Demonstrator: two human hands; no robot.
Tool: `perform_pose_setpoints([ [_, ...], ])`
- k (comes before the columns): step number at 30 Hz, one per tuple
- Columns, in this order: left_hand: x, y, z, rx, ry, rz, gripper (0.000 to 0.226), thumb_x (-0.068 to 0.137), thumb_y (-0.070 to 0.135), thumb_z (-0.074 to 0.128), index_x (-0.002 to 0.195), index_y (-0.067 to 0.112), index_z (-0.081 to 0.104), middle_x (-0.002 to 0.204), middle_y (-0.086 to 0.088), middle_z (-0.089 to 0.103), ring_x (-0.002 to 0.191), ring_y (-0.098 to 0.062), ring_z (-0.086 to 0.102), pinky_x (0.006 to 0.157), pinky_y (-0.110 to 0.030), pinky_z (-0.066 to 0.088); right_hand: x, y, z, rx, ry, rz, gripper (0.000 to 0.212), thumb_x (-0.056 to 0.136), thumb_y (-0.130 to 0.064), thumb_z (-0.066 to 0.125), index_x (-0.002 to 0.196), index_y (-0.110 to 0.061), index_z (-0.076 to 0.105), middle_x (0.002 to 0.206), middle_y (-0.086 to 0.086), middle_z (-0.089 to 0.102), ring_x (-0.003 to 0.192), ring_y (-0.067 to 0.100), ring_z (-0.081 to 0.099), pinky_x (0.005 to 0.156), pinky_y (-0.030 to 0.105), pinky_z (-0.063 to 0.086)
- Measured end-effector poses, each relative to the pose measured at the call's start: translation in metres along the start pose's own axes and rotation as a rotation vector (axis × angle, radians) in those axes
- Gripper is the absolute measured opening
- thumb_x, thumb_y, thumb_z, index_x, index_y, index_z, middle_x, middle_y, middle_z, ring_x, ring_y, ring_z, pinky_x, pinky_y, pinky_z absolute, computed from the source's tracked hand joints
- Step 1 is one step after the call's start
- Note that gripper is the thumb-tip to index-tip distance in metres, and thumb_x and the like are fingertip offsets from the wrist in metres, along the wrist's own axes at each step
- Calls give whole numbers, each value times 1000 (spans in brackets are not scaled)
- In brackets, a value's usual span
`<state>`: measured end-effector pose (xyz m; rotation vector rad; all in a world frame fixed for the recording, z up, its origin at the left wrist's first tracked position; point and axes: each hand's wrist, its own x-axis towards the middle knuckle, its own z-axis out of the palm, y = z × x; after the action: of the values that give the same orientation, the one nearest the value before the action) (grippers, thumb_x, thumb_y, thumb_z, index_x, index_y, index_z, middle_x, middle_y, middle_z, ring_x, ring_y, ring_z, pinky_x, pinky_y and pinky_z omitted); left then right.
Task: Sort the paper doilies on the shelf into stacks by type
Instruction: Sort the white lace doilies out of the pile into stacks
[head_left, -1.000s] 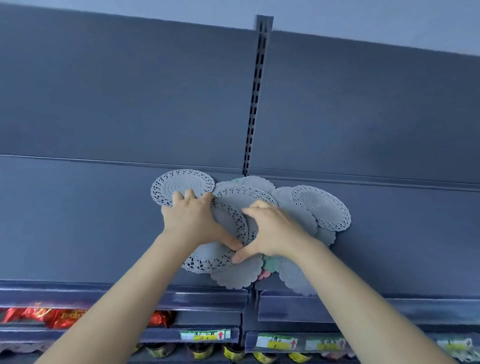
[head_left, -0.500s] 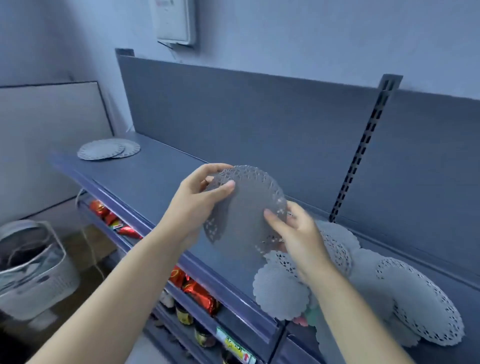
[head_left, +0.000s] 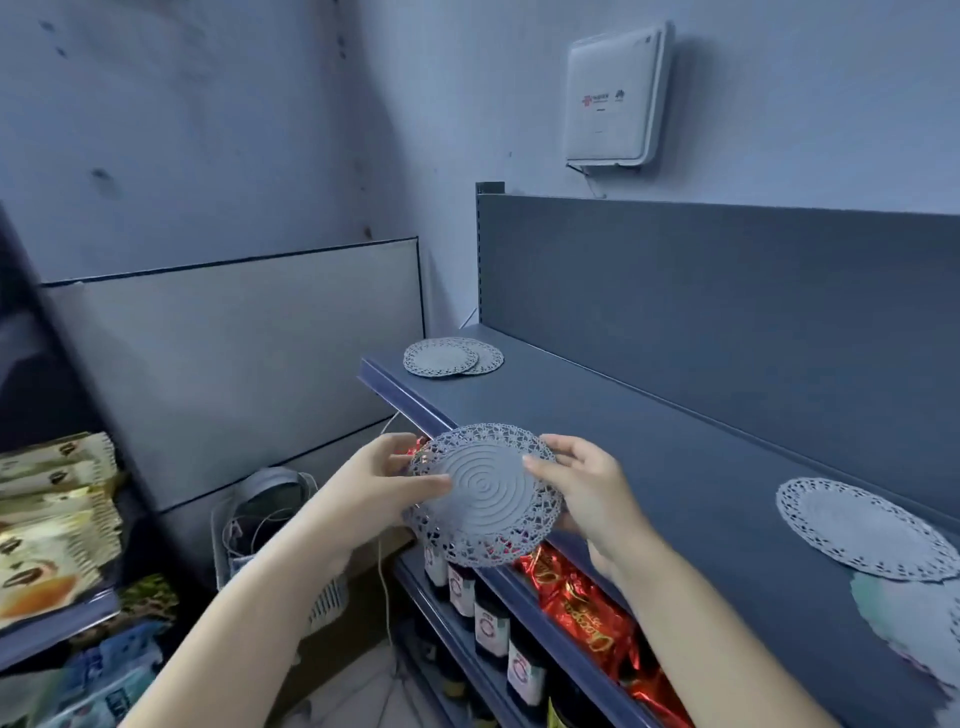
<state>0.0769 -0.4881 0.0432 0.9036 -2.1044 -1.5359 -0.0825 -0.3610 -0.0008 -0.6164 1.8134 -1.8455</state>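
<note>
A round lace-edged paper doily (head_left: 485, 493) with ringed centre hangs in the air over the front edge of the dark blue shelf (head_left: 675, 467). My left hand (head_left: 384, 483) pinches its left rim, thumb on top. My right hand (head_left: 592, 493) holds its right rim, fingers curled under it. A small stack of two overlapping doilies (head_left: 452, 356) lies at the shelf's far left end. At the right edge lies another lace doily (head_left: 865, 527) over plainer scalloped ones (head_left: 914, 618), partly cut off by the frame.
Below the top shelf, jars (head_left: 488, 618) and red foil packets (head_left: 587, 597) fill lower shelves. A white plastic basket (head_left: 275, 525) stands on the floor at the left, beside a rack of snack bags (head_left: 52, 519). A white box (head_left: 615, 96) hangs on the wall.
Both hands lifted one doily off the mixed pile and carried it left along the shelf. My view swung left, so the pile now sits at the right edge.
</note>
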Motion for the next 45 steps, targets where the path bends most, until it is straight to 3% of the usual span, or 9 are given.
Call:
perform_pose_setpoints([
  [5, 50, -24, -66, 58, 33, 28, 67, 75, 33, 78, 135, 26, 48, 133, 4, 53, 116, -13, 55, 99, -35, 47, 51, 12, 75, -15, 3, 18, 33, 78, -25, 73, 108, -28, 59, 119, 0, 61, 113, 21, 59, 98, 53, 47],
  [12, 140, -42, -88, 124, -3, 90, 65, 75, 35, 78, 132, 27, 47, 134, 9, 51, 116, -11, 55, 104, -34, 42, 121, 18, 112, -163, 83, -41, 33, 80, -23, 72, 110, -29, 60, 108, -18, 56, 112, 19, 59, 97, 52, 48],
  [18, 247, -37, -71, 336, -35, 185, 73, 76, 39, 74, 140, 24, 41, 139, 7, 48, 122, -11, 50, 106, -32, 39, 224, 14, 108, -288, 187, -103, 35, 82, -20, 71, 116, -20, 62, 110, -9, 61, 110, 13, 57, 96, 26, 42],
  [22, 336, -29, -48, 513, -93, 230, 79, 81, 43, 69, 146, 22, 31, 149, 4, 37, 132, -13, 40, 109, -29, 33, 298, 19, 98, -372, 246, -85, 44, 82, -19, 71, 124, -16, 58, 122, -1, 58, 108, 17, 59, 85, 25, 49],
  [24, 376, -26, -35, 566, -128, 255, 78, 83, 42, 67, 147, 20, 29, 150, 4, 35, 132, -13, 40, 106, -27, 32, 331, 22, 92, -409, 280, -79, 47, 82, -18, 70, 126, -17, 56, 125, -1, 57, 108, 20, 59, 93, 33, 49],
  [29, 441, -29, -15, 930, -248, 269, 52, 83, 49, 59, 127, 23, 48, 126, 5, 49, 118, -17, 49, 103, -35, 34, 385, 32, 79, -643, 242, -34, 39, 84, -20, 67, 122, -17, 59, 119, -2, 62, 106, 14, 58, 94, 29, 46],
  [32, 453, -33, -17, 1093, -187, 361, 43, 82, 57, 53, 109, 24, 55, 107, 8, 57, 108, -15, 54, 114, -43, 12, 392, 37, 74, -724, 267, -32, 32, 86, -23, 65, 117, -19, 61, 108, -5, 65, 90, 11, 59, 83, 25, 47],
  [36, 462, -21, -16, 1117, -103, 522, 41, 84, 52, 51, 109, 20, 55, 105, 5, 59, 104, -21, 54, 82, -29, 33, 384, 28, 68, -847, 305, -68, 31, 89, -27, 62, 119, -22, 60, 115, -9, 60, 95, 7, 52, 84, 27, 46],
  [45, 383, 29, 71, 855, -348, 1012, 52, 87, 57, 49, 121, 18, 52, 116, 5, 59, 108, -21, 53, 83, -30, 41, 215, -13, 32, -1103, 583, 119, 43, 93, -38, 53, 135, -29, 46, 129, -17, 49, 118, 7, 46, 92, 26, 44],
])
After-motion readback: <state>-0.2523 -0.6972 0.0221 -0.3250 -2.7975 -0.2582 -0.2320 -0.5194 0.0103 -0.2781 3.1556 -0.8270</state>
